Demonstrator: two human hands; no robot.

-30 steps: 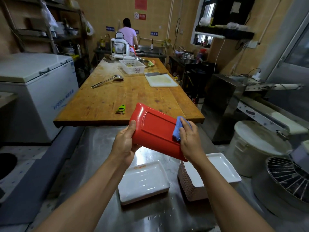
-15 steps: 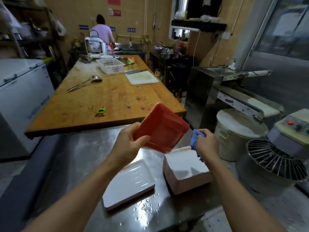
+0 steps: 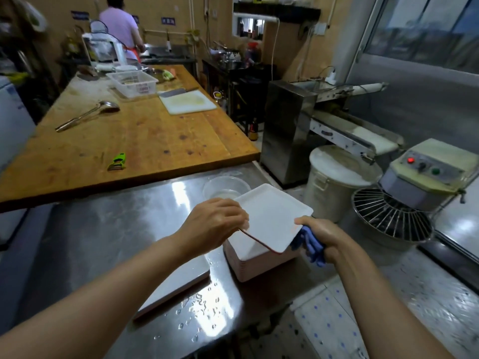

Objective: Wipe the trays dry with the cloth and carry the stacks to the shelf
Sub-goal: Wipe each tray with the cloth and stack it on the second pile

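Note:
A tray, white inside with a red underside, hangs face up just above the stack of trays on the steel counter. My left hand grips its left edge. My right hand holds its right corner with its thumb on the rim and clutches the blue cloth underneath. Another tray lies flat on the wet counter below my left forearm, partly hidden by it.
A clear plastic bowl sits behind the stack. The wooden table beyond holds a green peeler, ladle, basket and cutting board. A lidded bucket and a mixer stand right. A person works at the far sink.
The tray has been turned from red underside up to white face up and lowered over the stack. My right hand now holds its corner with the cloth.

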